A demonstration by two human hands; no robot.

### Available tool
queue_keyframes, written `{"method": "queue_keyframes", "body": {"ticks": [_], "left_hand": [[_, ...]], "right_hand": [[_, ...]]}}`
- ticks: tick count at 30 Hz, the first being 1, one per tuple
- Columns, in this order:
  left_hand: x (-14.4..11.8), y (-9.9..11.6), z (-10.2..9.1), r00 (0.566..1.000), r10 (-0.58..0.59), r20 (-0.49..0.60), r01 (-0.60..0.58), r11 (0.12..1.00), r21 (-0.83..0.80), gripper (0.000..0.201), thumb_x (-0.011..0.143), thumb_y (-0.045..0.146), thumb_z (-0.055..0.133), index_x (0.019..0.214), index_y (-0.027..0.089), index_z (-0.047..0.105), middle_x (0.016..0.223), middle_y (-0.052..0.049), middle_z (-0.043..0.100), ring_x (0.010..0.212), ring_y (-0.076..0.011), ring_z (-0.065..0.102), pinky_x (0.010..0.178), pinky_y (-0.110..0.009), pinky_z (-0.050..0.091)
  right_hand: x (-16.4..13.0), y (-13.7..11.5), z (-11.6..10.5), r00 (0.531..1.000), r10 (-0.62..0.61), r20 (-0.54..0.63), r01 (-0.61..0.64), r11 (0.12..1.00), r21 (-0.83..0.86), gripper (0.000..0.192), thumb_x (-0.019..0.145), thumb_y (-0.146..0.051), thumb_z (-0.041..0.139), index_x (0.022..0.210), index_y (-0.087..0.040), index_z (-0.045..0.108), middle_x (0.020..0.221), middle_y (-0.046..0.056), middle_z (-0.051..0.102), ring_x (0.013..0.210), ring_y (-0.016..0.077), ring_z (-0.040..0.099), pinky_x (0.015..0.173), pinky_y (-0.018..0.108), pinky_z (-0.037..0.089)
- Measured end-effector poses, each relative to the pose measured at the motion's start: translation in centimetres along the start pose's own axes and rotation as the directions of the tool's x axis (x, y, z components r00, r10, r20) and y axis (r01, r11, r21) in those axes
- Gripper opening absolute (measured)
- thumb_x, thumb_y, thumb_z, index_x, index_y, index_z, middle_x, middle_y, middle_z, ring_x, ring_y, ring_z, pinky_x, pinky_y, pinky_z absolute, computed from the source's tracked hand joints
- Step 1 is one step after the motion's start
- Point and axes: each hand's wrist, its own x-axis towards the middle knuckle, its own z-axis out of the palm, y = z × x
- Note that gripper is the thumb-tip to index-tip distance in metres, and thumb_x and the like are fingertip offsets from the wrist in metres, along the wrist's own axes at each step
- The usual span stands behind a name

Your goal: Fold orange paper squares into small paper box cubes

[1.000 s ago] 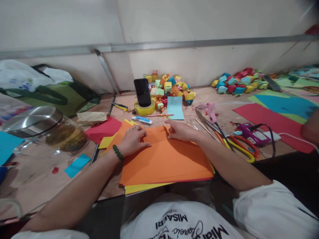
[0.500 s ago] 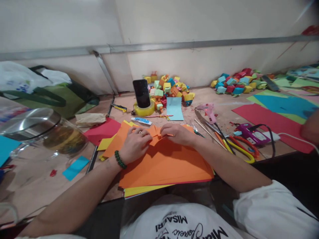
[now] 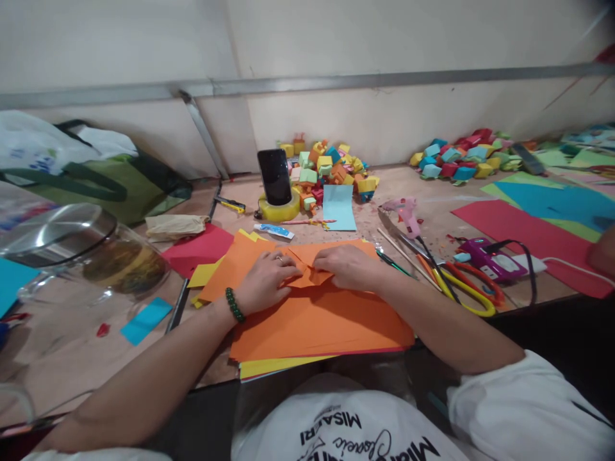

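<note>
Partly hidden: fingertips of both hands, tucked under and behind the folded orange flap; exact pinch not readable.
Cut off: second person's arm (image 3: 604, 251) at right frame edge, only a sliver in view; glass jar with steel lid (image 3: 84, 251) blurred at left.
Hard to make out: lower sheets of the stack, only a yellow paper edge (image 3: 273, 366) and a thin red line showing beneath the orange.
Worked sheet: small folded orange paper piece (image 3: 307, 269), creased into angled flaps, lying on top of the flat orange paper stack (image 3: 317, 317) at table centre, just in front of the body.
Left hand (image 3: 266, 282): palm down, fingers curled narrow, pressing on the left side of the folded piece; ring on one finger, green bead bracelet (image 3: 234, 305) at the wrist.
Right hand (image 3: 348, 266): palm down, fingers bent narrow, holding down the right side of the same piece; fingertips nearly meeting those of the left.
Forearms: both angled inward from the lower corners, resting over the stack.
Behind the stack: black phone (image 3: 275, 176) upright in a yellow tape roll (image 3: 279, 210), light blue paper card (image 3: 339, 208), pile of small coloured paper cubes (image 3: 329, 169).
Right of the stack: pink glue gun (image 3: 405, 214), yellow-and-red handled scissors (image 3: 464, 288), purple glue gun (image 3: 487, 256).
</note>
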Motion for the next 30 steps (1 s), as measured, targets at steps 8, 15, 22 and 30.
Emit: {"method": "queue_keyframes", "body": {"ticks": [8,15,22,30], "left_hand": [[0.5,-1.4,1.1,0.957,-0.291,-0.019,0.245,0.837,-0.490,0.030,0.081,0.027,0.052,0.107,0.017,0.065,0.092,-0.006,0.072,0.080,-0.0192,0.064,0.077,-0.033,0.052],[0.7,-1.7,1.3,0.949,-0.312,0.041,0.271,0.741,-0.615,0.030,0.077,0.037,0.059,0.099,0.016,0.063,0.069,0.001,0.061,0.065,-0.0148,0.057,0.061,-0.027,0.046],[0.7,-1.2,1.0,0.943,-0.333,0.030,0.285,0.754,-0.592,0.028,0.078,0.037,0.058,0.097,0.016,0.061,0.061,0.004,0.052,0.058,-0.0125,0.050,0.056,-0.025,0.042],[0.3,0.3,1.0,0.949,-0.314,-0.039,0.291,0.915,-0.278,0.027,0.084,0.028,0.052,0.108,0.018,0.056,0.072,0.000,0.062,0.071,-0.0187,0.059,0.071,-0.032,0.045]], "right_hand": [[0.1,1.9,0.2,0.994,0.084,-0.076,-0.060,0.959,0.277,0.021,0.081,-0.018,0.059,0.096,-0.017,0.072,0.091,0.006,0.073,0.082,0.0186,0.063,0.070,0.025,0.041],[0.0,2.5,-0.4,0.989,0.110,0.104,-0.144,0.894,0.424,0.026,0.081,-0.039,0.061,0.086,-0.016,0.072,0.073,0.000,0.067,0.064,0.0128,0.055,0.057,0.023,0.034],[0.4,2.2,0.3,0.983,0.160,0.094,-0.185,0.879,0.439,0.029,0.082,-0.036,0.055,0.062,-0.016,0.059,0.052,-0.006,0.043,0.050,0.0081,0.037,0.049,0.022,0.026],[0.5,1.4,0.7,0.927,0.362,0.102,-0.370,0.830,0.417,0.027,0.076,-0.035,0.067,0.098,-0.021,0.062,0.091,0.003,0.069,0.077,0.0167,0.062,0.058,0.022,0.037]]}}
